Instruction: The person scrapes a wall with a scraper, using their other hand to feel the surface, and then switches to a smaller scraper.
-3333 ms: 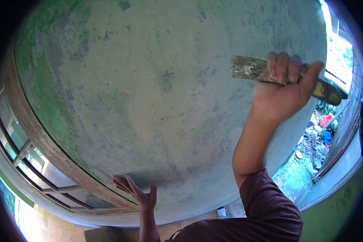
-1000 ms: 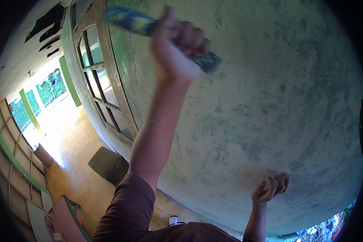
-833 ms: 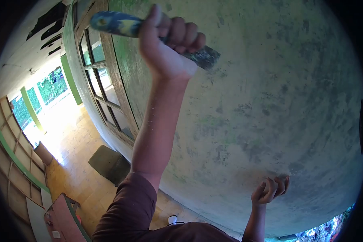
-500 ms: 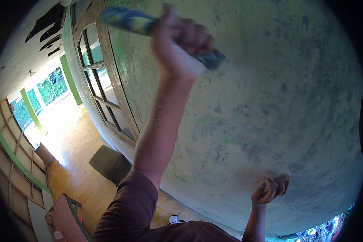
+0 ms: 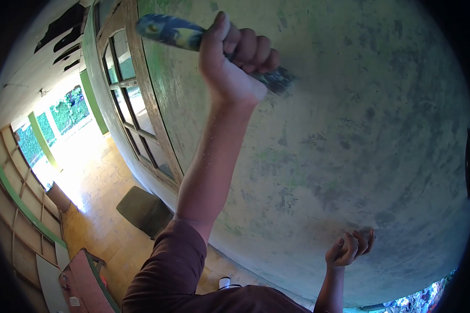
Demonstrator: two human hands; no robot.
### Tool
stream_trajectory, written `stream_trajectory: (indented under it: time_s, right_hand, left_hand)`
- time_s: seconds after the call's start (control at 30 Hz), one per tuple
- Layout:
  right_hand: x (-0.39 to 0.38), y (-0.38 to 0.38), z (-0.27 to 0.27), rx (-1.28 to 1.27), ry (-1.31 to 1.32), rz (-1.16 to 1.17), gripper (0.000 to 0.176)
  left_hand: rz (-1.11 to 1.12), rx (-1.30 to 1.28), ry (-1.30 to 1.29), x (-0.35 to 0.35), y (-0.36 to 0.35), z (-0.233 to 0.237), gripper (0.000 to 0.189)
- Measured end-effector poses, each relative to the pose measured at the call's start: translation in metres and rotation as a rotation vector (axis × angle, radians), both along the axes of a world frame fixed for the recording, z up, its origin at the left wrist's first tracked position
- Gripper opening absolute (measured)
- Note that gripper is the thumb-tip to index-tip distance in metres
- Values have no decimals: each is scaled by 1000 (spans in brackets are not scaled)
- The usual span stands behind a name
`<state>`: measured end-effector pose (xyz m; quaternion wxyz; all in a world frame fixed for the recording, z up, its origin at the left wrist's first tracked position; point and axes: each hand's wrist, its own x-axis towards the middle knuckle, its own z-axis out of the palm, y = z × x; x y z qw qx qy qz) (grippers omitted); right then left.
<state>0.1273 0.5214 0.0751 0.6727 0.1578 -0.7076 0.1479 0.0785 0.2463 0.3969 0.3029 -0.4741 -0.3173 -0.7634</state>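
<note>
My left hand (image 5: 237,57) is raised high against the wall, its fingers wrapped round a scraper (image 5: 175,32). The blue handle, blotched with yellow paint, sticks out to the upper left. At the lower right, the dark, paint-smeared working end lies at the wall; whether it touches is hard to tell. The wall (image 5: 324,156) is pale green-grey with dark patches and green streaks. Low on the right, my right hand (image 5: 350,248) is beside the wall with loosely curled fingers and nothing visible in it. Pale flecks dot my left forearm.
A wooden-framed window (image 5: 136,99) is set in the wall on the left. Below it, a dark box-like stool (image 5: 143,211) stands on the tiled floor (image 5: 96,182). A pinkish table (image 5: 83,281) is at lower left, near a plant pot (image 5: 58,197).
My left hand and the scraper have shifted slightly down and to the right, and look less blurred. My right hand has stayed in place.
</note>
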Motion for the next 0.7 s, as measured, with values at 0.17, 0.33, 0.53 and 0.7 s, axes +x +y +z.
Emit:
stream_trajectory:
  time_s: [0.17,0.33,0.53,0.7]
  right_hand:
    - [0,1,0,7,-3,4,12]
    - [0,0,1,18,-1,-2,12]
    - [0,1,-2,-6,1,-9,12]
    - [0,2,-3,-13,0,-7,12]
  left_hand:
    - [7,-6,98,8,-6,5,41]
    - [52,-48,29,5,-3,2,41]
    - [45,-58,43,1,-3,2,42]
    - [20,-48,50,3,-3,3,43]
